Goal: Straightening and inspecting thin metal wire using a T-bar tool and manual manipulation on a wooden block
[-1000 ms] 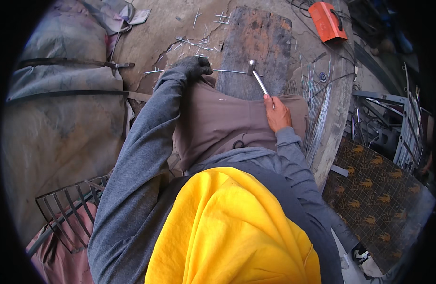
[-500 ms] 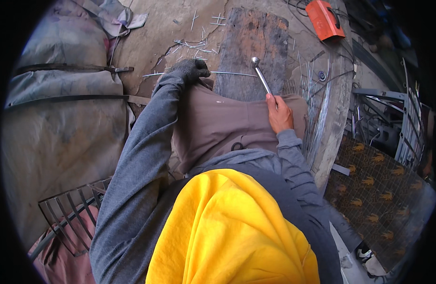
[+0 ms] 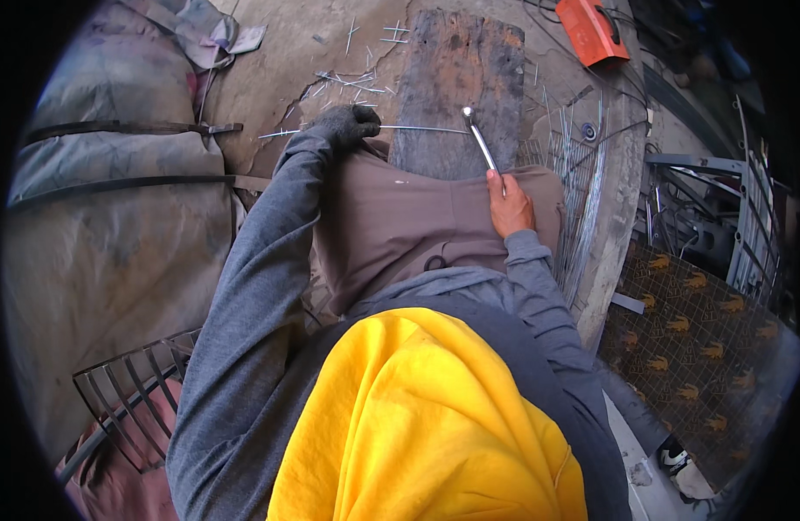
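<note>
My left hand (image 3: 348, 124), in a dark grey glove, is closed around a thin metal rod (image 3: 417, 128). The rod sticks out on both sides of the glove, and its right part reaches over a weathered wooden plank (image 3: 460, 69). In my bare right hand (image 3: 511, 207) is a shiny steel tool (image 3: 481, 146) with a straight handle and a rounded, knob-like head, which resembles a ratchet handle. Its head is over the plank by the rod's right end; whether the two touch, I cannot tell.
Short cut rod pieces (image 3: 352, 84) lie scattered on the floor left of the plank. Long thin rods (image 3: 578, 191) lie to the right. An orange box (image 3: 591, 33) with a black handle stands at the far right. Covered bulky things (image 3: 122, 260) flank my left side; a patterned board (image 3: 695, 356) lies right.
The view has shifted slightly. Both hands keep their holds, and the tool's head stays near the rod's right end.
</note>
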{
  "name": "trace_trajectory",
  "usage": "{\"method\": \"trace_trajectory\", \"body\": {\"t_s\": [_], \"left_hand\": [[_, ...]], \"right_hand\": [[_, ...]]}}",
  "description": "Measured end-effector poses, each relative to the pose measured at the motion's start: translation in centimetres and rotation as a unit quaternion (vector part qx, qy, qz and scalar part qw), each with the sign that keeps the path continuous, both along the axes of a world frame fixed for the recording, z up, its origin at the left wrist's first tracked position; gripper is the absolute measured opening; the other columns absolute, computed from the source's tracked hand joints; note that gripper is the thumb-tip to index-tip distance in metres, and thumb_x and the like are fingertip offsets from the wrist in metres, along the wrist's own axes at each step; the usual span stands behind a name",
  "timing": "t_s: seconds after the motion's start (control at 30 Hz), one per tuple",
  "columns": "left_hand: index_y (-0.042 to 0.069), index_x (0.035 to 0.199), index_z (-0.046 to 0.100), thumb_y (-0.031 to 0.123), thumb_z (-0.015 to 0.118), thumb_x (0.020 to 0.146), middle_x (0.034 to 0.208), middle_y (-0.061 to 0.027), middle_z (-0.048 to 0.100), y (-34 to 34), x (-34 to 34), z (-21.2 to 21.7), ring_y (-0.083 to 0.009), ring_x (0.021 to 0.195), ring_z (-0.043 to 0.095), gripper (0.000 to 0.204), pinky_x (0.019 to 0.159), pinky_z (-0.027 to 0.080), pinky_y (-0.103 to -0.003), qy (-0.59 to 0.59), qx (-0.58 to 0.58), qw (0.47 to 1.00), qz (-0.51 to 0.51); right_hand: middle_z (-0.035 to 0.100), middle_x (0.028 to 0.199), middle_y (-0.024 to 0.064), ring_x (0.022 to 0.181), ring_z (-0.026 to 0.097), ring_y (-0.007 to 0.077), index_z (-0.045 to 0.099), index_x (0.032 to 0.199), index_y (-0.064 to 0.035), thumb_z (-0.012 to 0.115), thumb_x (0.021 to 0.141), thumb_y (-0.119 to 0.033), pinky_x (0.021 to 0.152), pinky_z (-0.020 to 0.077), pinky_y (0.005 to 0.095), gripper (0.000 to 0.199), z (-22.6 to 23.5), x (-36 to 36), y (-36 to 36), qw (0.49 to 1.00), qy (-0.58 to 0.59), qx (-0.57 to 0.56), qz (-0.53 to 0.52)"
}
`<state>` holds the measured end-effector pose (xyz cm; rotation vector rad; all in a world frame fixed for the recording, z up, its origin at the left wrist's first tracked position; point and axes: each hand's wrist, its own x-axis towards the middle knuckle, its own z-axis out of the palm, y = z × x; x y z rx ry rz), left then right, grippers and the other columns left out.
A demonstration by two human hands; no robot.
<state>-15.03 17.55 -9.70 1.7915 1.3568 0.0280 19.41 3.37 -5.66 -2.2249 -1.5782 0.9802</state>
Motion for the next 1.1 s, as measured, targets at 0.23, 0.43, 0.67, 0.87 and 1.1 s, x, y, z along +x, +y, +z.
{"method": "trace_trajectory", "body": {"t_s": [0.23, 0.43, 0.67, 0.87, 1.1], "left_hand": [[0.016, 0.106, 0.071, 0.031, 0.066, 0.084, 0.108, -0.0075, 0.07, 0.3, -0.4, -0.6, -0.0263, 0.104, 0.064, 0.027, 0.093, 0.047, -0.039, 0.009, -0.053, 0.998, 0.03], [0.016, 0.107, 0.07, 0.03, 0.066, 0.085, 0.107, -0.0077, 0.07, 0.2, 0.0, 0.1, -0.0243, 0.104, 0.064, 0.026, 0.093, 0.047, -0.038, 0.019, -0.049, 0.998, 0.022], [0.009, 0.114, 0.067, 0.032, 0.065, 0.087, 0.113, -0.0089, 0.069, 0.2, 0.1, 0.6, -0.0243, 0.107, 0.063, 0.035, 0.097, 0.045, -0.036, 0.019, -0.05, 0.998, 0.024], [0.009, 0.117, 0.066, 0.035, 0.064, 0.089, 0.117, -0.0091, 0.067, 0.4, -0.3, 0.3, -0.0248, 0.112, 0.061, 0.038, 0.099, 0.044, -0.036, 0.035, -0.052, 0.998, 0.01], [0.009, 0.114, 0.068, 0.034, 0.065, 0.087, 0.115, -0.0092, 0.068, 0.0, 0.3, 1.0, -0.0243, 0.111, 0.061, 0.037, 0.099, 0.044, -0.036, 0.024, -0.035, 0.999, 0.033]], "right_hand": [[0.066, 0.085, 0.0232, 0.083, 0.062, 0.0455, 0.062, 0.098, -0.0058, 0.045, 0.096, -0.055, 0.073, 0.046, 0.0509, 0.052, 3.8, -0.5, 0.3, 0.982, 0.123, 0.138, -0.031], [0.065, 0.081, 0.0218, 0.08, 0.061, 0.0457, 0.06, 0.095, -0.0056, 0.045, 0.098, -0.05, 0.07, 0.0445, 0.052, 0.047, 1.3, 0.0, 0.2, 0.995, 0.064, 0.076, 0.012], [0.065, 0.081, 0.0207, 0.08, 0.061, 0.0457, 0.06, 0.094, -0.0063, 0.047, 0.098, -0.049, 0.069, 0.0447, 0.0516, 0.045, 2.7, 0.2, 0.4, 0.99, 0.065, 0.122, -0.004], [0.063, 0.077, 0.0203, 0.075, 0.061, 0.0448, 0.06, 0.092, -0.0058, 0.05, 0.098, -0.045, 0.063, 0.0444, 0.0499, 0.041, 3.8, -0.2, -0.4, 0.977, 0.109, 0.183, -0.021], [0.063, 0.077, 0.0218, 0.076, 0.06, 0.0457, 0.058, 0.089, -0.0053, 0.046, 0.098, -0.049, 0.065, 0.0438, 0.0505, 0.046, 2.4, 0.6, 1.4, 0.996, 0.054, 0.065, 0.001]]}}
